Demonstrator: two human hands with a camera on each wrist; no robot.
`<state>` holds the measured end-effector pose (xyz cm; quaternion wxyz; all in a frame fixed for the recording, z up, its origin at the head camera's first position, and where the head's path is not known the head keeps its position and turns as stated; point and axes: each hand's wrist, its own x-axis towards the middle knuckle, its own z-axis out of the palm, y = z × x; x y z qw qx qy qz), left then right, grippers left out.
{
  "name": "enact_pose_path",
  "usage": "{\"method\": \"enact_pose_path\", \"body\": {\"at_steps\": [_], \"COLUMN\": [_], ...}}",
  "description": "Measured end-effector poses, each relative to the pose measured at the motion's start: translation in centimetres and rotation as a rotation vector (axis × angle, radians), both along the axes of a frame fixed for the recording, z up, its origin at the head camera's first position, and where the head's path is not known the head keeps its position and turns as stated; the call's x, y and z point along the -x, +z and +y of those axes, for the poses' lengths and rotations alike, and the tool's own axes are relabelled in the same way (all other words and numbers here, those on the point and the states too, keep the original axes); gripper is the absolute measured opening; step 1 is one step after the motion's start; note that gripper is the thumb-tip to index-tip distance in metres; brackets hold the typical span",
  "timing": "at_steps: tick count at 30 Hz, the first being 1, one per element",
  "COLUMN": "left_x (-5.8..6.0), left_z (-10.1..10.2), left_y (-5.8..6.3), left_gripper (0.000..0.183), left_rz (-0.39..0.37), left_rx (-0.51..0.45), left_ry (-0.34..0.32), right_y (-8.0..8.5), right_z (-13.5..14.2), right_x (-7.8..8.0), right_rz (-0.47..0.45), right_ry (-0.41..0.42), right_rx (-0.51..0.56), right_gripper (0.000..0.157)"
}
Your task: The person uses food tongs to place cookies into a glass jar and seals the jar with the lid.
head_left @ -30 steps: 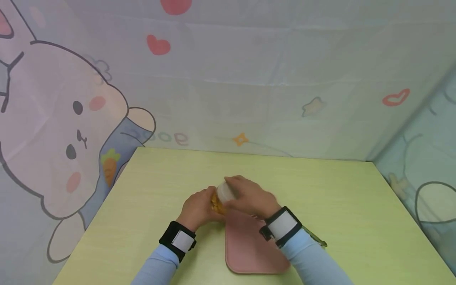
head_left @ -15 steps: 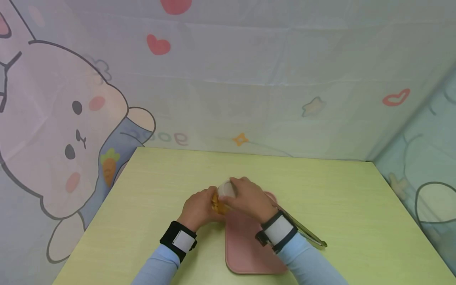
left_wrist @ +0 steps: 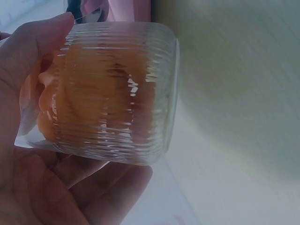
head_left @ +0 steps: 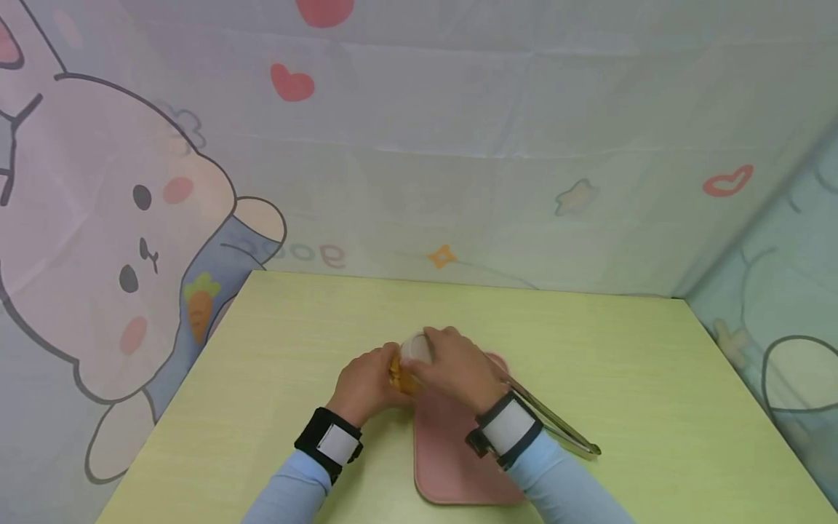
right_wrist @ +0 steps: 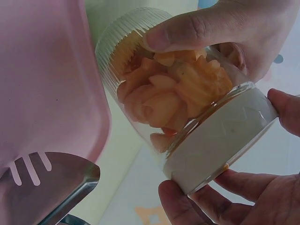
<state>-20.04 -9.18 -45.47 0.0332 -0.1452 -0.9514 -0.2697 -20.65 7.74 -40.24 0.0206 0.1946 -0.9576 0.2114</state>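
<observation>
A clear ribbed glass jar [right_wrist: 154, 89] with orange-yellow swirled pieces that look like cookies is tilted above the table. My left hand [head_left: 366, 386] grips its body, thumb on one side and fingers on the other, as the left wrist view shows. The white lid [right_wrist: 222, 136] sits on the jar's mouth. My right hand [head_left: 461, 367] holds the lid round its rim with fingertips and thumb. In the head view, the hands hide much of the jar.
A pink tray [head_left: 452, 466] lies below and right of the jar, partly under my right forearm. Metal tongs [head_left: 556, 422] with a slotted head [right_wrist: 51, 183] lie across it, their handle end on the yellow table [head_left: 314, 313]. A printed cloth [head_left: 406, 189] hangs behind.
My right hand and wrist have shifted slightly toward the lower left, showing more of the tongs and the tray's far edge. My left hand keeps its hold on the jar, nearly still.
</observation>
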Motion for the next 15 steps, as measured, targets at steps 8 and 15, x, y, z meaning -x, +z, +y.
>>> {"method": "enact_pose_path", "body": {"at_steps": [8, 15], "left_x": [-0.13, -0.28], "left_z": [0.0, -0.41], "left_y": [0.14, -0.26], "left_gripper": [0.051, 0.055], "left_rz": [0.017, 0.006], "left_rx": [-0.008, -0.038], "left_ry": [0.007, 0.02], "right_y": [0.08, 0.16], "right_z": [-0.27, -0.5], "right_x": [-0.32, -0.77], "right_rz": [0.012, 0.016], "right_ry": [-0.033, -0.035], "right_rx": [0.013, 0.016], "right_gripper": [0.063, 0.071]}}
